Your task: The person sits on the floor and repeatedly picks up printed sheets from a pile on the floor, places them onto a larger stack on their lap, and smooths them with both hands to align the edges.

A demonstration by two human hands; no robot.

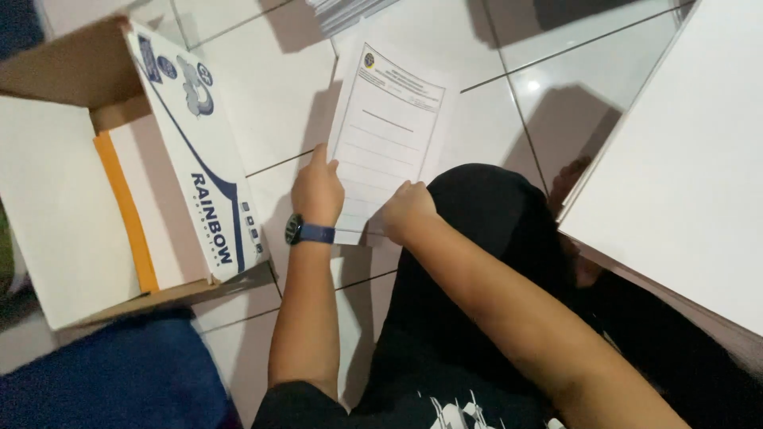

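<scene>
White printed form [387, 135] pinned flat under left hand [316, 191] and right hand [405, 211].

Looking down from the head camera, I see my left hand [316, 191] pressed flat on the lower left corner of a printed form sheet [387, 131] lying on the white tiled floor [270, 103]. A dark watch with a blue strap [308, 232] sits on that wrist. My right hand [405, 210] is curled at the sheet's lower right edge, pinching it. My knee in black cloth [477, 238] rises just beside that hand. To the left stands an open cardboard box [71, 71] with a white and blue flap [199, 151]; inside, white sheets and an orange divider [125, 210] show. A paper stack [346, 12] lies at the top edge, and a large white board [683, 159] fills the right
</scene>
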